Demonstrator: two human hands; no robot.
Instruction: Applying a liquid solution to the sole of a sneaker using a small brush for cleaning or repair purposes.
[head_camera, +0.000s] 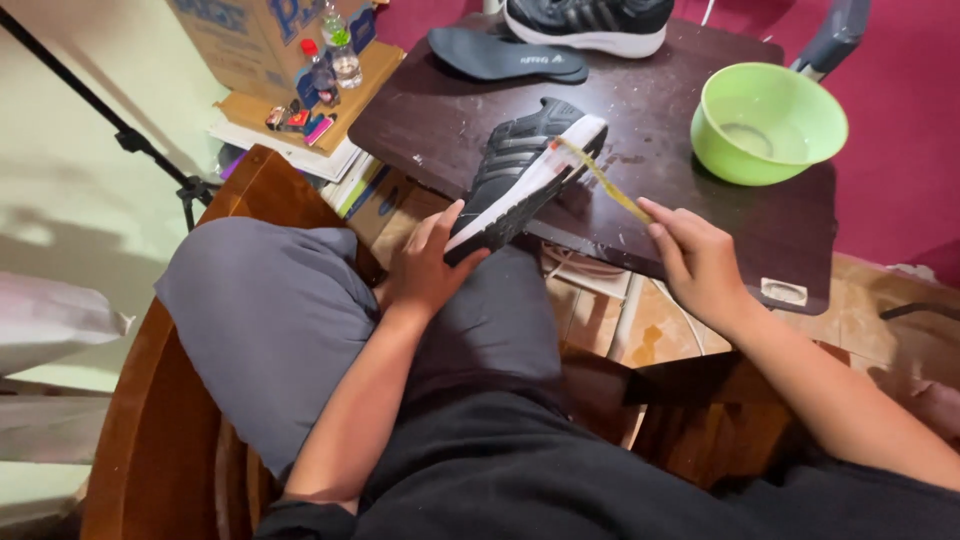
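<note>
while the yellowish toothbrush-like brush (600, 178) is pinched narrow between the fingers (662, 222) of the right hand (697, 262), its far end is laid against the white sole edge of the black mesh sneaker with white sole (522, 178). the sneaker is tipped on its side, heel on the dark brown scuffed wooden table (620, 110), toe hanging off the near edge and clasped by the left hand (428, 262), thumb over the toe, other fingers underneath.

risks, as judged: the shoe is balanced half off the table, so a hard push w/ the brush could pivot it out of the left grip & onto the lap. the thin handle is held near its end; it could flex or slip. the lime green plastic bowl (770, 120), w/ what looks like water in it, sits near the right forearm's path and could be knocked if the arm is swung wide.

hard to make out: bristles are blurred, so contact can't be confirmed. left fingers under the toe are hidden. the second black sneaker (588, 24) is cut off at the top edge; the dark loose insole (505, 55) lies beside it. bowl contents unclear.
</note>
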